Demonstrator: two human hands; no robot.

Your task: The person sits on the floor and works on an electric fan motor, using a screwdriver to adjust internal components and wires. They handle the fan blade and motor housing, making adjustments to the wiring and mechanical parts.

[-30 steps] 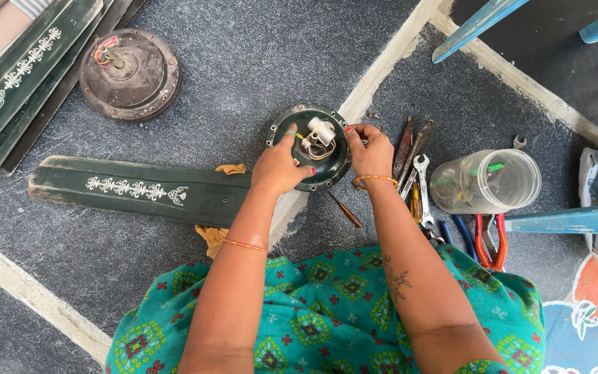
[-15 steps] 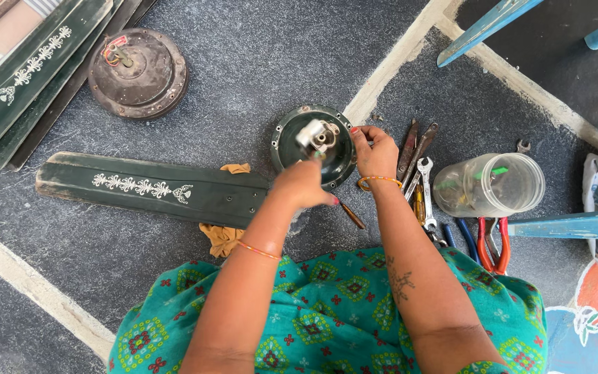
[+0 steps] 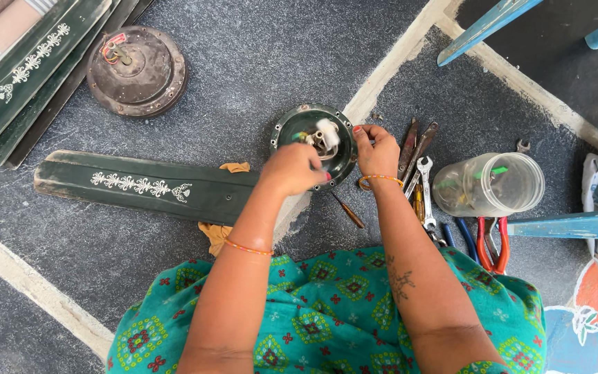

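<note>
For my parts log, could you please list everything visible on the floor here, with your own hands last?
fan motor housing: 1, dark green, centre floor
fan blade: 1, dark green, left of housing
stacked blades: several, green, top left
round motor cover: 1, brown, upper left
plastic jar: 1, clear, lying right
hand tools: several, between housing and jar
red-handled pliers: 1, below jar
left hand: over housing
right hand: on housing rim

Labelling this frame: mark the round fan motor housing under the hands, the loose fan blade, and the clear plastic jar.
fan motor housing (image 3: 292, 128), head view, on its dark upper-left rim.
fan blade (image 3: 140, 185), head view, on the pale ornament mid-blade.
clear plastic jar (image 3: 489, 187), head view, on its side wall.
</note>
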